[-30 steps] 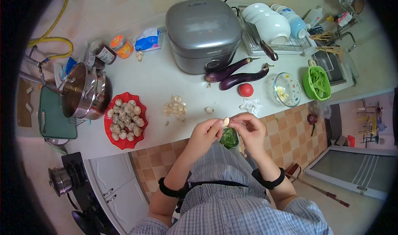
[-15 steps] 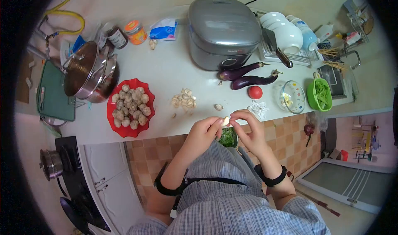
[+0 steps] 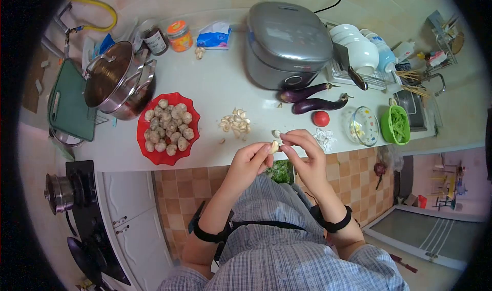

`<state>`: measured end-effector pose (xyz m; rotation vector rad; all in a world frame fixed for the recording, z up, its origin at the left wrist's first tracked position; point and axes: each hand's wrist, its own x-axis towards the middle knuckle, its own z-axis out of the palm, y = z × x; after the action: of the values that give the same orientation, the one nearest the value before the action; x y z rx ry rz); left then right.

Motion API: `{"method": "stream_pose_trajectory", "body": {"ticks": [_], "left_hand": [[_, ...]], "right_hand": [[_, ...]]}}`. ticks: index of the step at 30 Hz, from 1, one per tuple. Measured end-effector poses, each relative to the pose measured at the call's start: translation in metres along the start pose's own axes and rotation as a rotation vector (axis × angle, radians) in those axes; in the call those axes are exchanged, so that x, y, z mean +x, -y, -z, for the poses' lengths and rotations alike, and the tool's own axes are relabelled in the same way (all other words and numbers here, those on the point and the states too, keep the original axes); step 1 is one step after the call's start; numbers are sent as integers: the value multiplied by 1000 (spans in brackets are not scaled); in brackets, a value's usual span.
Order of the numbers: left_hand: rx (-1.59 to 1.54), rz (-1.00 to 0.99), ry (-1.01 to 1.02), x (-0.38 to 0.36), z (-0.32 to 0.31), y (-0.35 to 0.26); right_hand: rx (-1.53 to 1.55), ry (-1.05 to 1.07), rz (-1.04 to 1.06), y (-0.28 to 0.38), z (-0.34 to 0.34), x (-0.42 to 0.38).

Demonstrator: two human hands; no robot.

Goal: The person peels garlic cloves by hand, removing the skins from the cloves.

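Between my two hands, at the counter's front edge, is a pale garlic clove [image 3: 274, 147]. My left hand [image 3: 252, 163] pinches it between thumb and fingers. My right hand [image 3: 306, 156] is at the clove's right side, its thumb and fingertips pressed together; what they hold is too small to make out. Just behind my right fingertips lies another garlic piece [image 3: 277, 133]. A pile of garlic cloves [image 3: 236, 123] lies to the left on the counter, and white peels [image 3: 325, 138] lie to the right. A glass bowl [image 3: 363, 127] farther right holds some pale pieces.
A red plate [image 3: 171, 159] of round, pale brown items and a steel pot [image 3: 110, 78] stand left. Behind are a rice cooker [image 3: 289, 45], two eggplants [image 3: 320, 104] and a tomato [image 3: 321, 118]. A green basket [image 3: 395, 132] stands right. Greens [image 3: 279, 172] show below the counter edge.
The view has shifted slightly. My left hand still holds the clove, which now shows more of its surface, and my right fingers have closed in beside it.
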<state>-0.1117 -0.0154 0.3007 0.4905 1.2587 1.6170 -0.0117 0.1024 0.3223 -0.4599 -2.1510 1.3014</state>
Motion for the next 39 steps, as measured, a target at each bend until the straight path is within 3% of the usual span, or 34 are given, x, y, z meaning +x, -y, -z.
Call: {"method": "stream_pose_trajectory", "body": {"ticks": [3,5,8,15,18,20,24,26,29,31,32,34,39], "left_hand": [[9,-6,16,-2,1,-2],[-3,1,16,-3,2,-3],[9,-21,25,-5,2,-2],[-18,-25,-63,-5,5,1],[-34,-42,-73,-5,5,-1],[-33,-59,-75,-5,4,0],[75,-83,-89,-5,1,9],[101,-107,-80,-5,0,14],[232,-108,-164,-4,-2,20],[382,-377,-327,-2,-8,23],[383,-378,-326,-4,-8,20],[825,-435,-360,-11,-12,0],[762,-475,-346,-9,-13,-2]], "right_hand": [[25,114,9,-4,1,1],[187,144,-166,-4,0,1],[173,127,-203,-4,-8,-1],[-106,137,-69,-8,-11,-9],[-60,155,-90,-8,-9,-13],[156,109,-197,-7,-8,-14],[123,45,-81,5,-8,-7],[72,156,-129,4,-5,-4],[51,112,-28,-5,-5,-4],[52,89,-45,-4,-5,-7],[50,66,-61,-4,-5,-8],[10,59,-38,-2,-4,-8],[-88,44,46,-5,-2,-12]]}}
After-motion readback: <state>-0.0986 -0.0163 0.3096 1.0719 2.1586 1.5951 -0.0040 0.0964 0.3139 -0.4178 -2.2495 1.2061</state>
